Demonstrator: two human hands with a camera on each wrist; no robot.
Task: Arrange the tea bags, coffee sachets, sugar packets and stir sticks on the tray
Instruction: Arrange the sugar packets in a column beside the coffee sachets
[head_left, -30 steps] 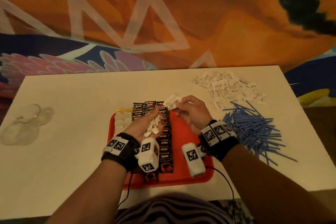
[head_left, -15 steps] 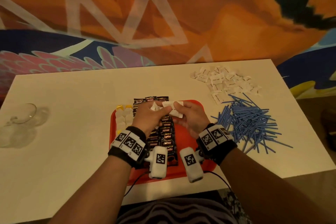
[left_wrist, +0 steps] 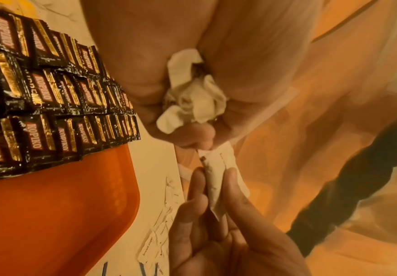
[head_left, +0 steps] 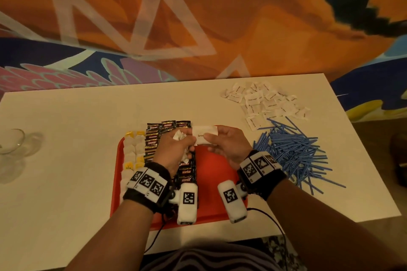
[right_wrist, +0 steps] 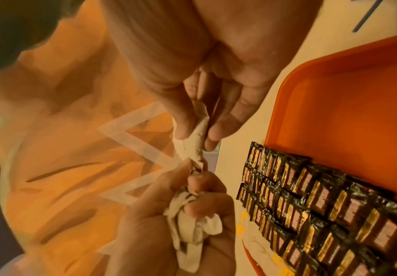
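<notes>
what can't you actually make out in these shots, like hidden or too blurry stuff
- How many sugar packets the left hand grips: head and wrist views, its curled fingers cover the bunch.
- Full print on the packet the right hand pinches: head view, thumb covers it.
- Near rows of coffee sachets: head view, left wrist hides them.
- Glass: head view, left edge cuts it.
- Tea bag labels: too small.

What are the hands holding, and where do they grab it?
Left hand grips a crumpled bunch of sugar packets in its fist. Right hand pinches one sugar packet near its middle.
</notes>
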